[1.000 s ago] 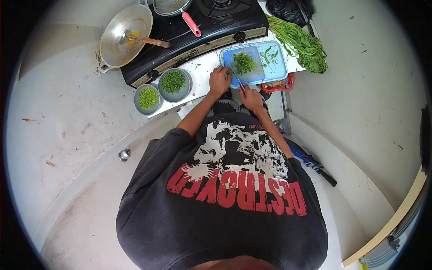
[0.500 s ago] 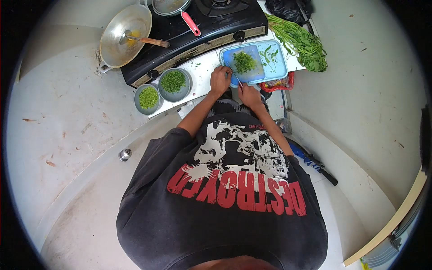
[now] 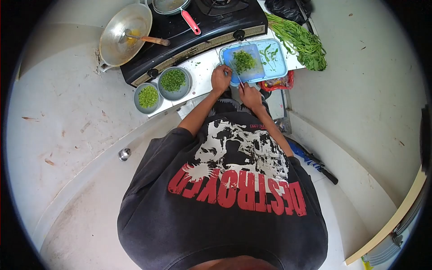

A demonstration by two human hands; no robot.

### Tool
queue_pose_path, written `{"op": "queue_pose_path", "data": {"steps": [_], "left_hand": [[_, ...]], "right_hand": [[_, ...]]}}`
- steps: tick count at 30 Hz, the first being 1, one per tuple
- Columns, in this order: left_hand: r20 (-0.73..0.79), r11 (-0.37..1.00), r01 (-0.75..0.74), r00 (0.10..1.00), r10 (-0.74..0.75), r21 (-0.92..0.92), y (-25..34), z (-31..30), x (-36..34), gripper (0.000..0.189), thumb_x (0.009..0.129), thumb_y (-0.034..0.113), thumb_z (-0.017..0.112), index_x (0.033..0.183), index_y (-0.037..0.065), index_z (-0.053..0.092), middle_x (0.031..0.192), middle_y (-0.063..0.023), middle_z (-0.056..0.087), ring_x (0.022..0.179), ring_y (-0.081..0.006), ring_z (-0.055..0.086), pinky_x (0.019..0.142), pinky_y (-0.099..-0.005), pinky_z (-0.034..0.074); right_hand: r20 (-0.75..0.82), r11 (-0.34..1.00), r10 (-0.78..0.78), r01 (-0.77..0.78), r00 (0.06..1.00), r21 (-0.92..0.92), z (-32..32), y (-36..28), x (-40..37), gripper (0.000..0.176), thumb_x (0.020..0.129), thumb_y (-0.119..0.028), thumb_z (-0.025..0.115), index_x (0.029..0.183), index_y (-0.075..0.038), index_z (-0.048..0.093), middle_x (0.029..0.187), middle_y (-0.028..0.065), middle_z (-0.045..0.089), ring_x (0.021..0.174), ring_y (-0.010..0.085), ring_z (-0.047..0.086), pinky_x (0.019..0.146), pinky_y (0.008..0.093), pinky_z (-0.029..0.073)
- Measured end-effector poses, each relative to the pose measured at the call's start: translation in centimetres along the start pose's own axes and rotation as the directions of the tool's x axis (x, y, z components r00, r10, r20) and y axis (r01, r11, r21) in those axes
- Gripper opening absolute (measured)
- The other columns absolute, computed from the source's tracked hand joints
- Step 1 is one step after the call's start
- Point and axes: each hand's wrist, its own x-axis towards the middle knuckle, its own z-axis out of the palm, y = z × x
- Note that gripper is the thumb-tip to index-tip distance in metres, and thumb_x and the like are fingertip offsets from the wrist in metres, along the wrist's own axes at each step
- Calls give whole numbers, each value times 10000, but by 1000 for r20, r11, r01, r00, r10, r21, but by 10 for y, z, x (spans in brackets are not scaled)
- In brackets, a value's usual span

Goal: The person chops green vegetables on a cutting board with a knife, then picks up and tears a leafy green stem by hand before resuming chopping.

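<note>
My right hand (image 3: 250, 96) is closed round the handle of a knife (image 3: 240, 81), whose thin blade points up and left across the near edge of the board. My left hand (image 3: 221, 78) rests by the board's left edge with fingers bent together near the blade; what they hold, if anything, is too small to make out. A heap of chopped greens (image 3: 244, 61) lies on the blue cutting board (image 3: 257, 73), which sits in a light blue tray (image 3: 281, 67). Several loose green pieces (image 3: 269, 54) are scattered in the tray's right side.
Two grey bowls of chopped greens, one darker (image 3: 173, 80) and one lighter (image 3: 147, 96), stand to the left. Behind is a black stove (image 3: 189, 41) with a wok (image 3: 112, 45) and a red-handled pan (image 3: 191, 22). Leafy stalks (image 3: 306, 45) and a red bag (image 3: 281, 83) lie right.
Both hands stay almost in the same place. The knife's blade has shifted slightly, and the chopped heap looks much the same.
</note>
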Motion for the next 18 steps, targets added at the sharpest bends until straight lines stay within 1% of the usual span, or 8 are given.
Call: {"op": "queue_pose_path", "data": {"steps": [5, 8, 12, 15, 17, 18], "left_hand": [[-1, 998, -69, 998, 69, -15, -3, -1, 0, 34, 767, 51, 693, 797, 43, 707, 805, -101, 702, 794, -323, 659, 780, -411, 512], [-26, 997, -58, 998, 59, 44, -6, 3, -1, 47, 754, 40, 700, 800, 50, 705, 816, -97, 703, 799, -317, 660, 776, -404, 508], [-32, 999, -50, 998, 50, 5, -6, 2, -1, 43, 761, 38, 703, 801, 54, 703, 800, -98, 693, 803, -312, 659, 780, -397, 503], [-38, 999, -34, 999, 33, -16, -2, 1, -2, 26, 776, 53, 716, 799, 54, 705, 803, -103, 688, 806, -309, 656, 775, -400, 499], [-44, 1000, -11, 999, 11, -16, 3, -3, -2, 29, 787, 69, 728, 808, 56, 712, 808, -102, 686, 801, -311, 649, 769, -406, 496], [-37, 999, -36, 999, 37, 20, 3, -4, -2, 28, 797, 79, 728, 813, 59, 716, 812, -101, 686, 804, -313, 646, 764, -409, 495]], "right_hand": [[33, 999, 6, -4, 999, -36, -1, -7, -1, 393, 1009, -376, 509, 1034, 3, 612, 835, 278, 702, 813, 470, 703, 763, 562, 561], [36, 999, 1, 1, 999, -46, 2, -9, 5, 400, 1008, -378, 504, 1035, 6, 613, 848, 284, 705, 820, 469, 706, 768, 562, 563], [-11, 999, -21, 21, 1000, -27, 9, -5, 12, 397, 1004, -381, 507, 1052, 2, 600, 819, 301, 695, 795, 483, 699, 746, 572, 561], [3, 999, -39, 39, 999, -13, 6, 0, 6, 396, 1003, -381, 513, 1048, 2, 602, 802, 294, 694, 786, 480, 698, 732, 576, 560], [-7, 1000, -4, 4, 1000, -21, 3, 0, -1, 421, 1011, -395, 498, 1036, 9, 614, 812, 286, 700, 793, 467, 705, 741, 560, 564], [-13, 1000, 15, -15, 1000, -26, 1, 0, -3, 434, 1015, -401, 491, 1031, 13, 620, 817, 282, 703, 796, 461, 709, 746, 552, 566]]}}
